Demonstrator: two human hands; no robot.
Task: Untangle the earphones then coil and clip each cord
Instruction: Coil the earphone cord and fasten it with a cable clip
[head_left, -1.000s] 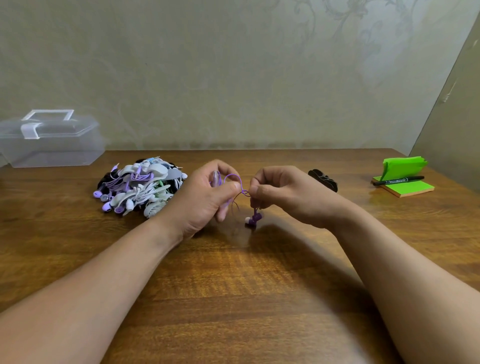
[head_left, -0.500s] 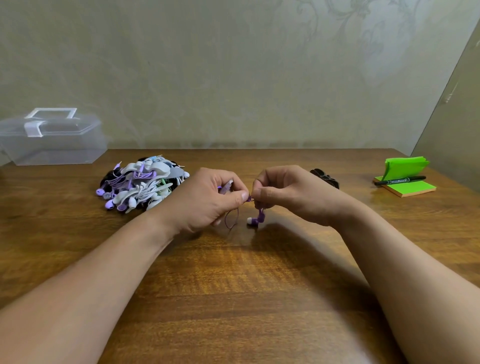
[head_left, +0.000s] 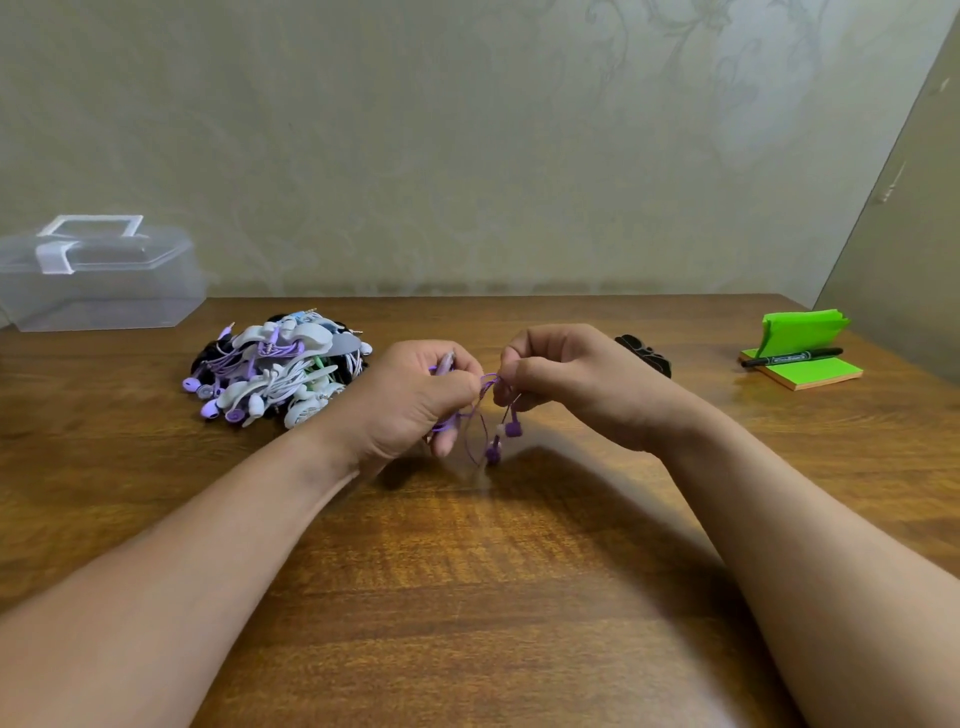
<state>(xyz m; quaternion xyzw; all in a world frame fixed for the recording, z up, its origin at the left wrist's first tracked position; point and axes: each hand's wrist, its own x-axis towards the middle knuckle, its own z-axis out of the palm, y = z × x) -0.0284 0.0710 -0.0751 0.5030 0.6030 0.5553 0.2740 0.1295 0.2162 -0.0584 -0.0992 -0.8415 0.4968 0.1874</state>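
A purple cord (head_left: 475, 415) hangs mid-frame over the brown wood-grain table (head_left: 467, 571), a purple, white and pale-blue earphone pile (head_left: 275, 374) sits centre-left, and bright green notes (head_left: 800, 358) under a black marker (head_left: 792, 357) lie at right.

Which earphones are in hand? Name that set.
The purple earphones, gripped between the left hand and right hand; every other set lies heaped in the pile on the table.

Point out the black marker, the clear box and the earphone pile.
black marker (head_left: 792, 357), head view, mid barrel
clear box (head_left: 104, 299), head view, front wall
earphone pile (head_left: 278, 370), head view, heap centre
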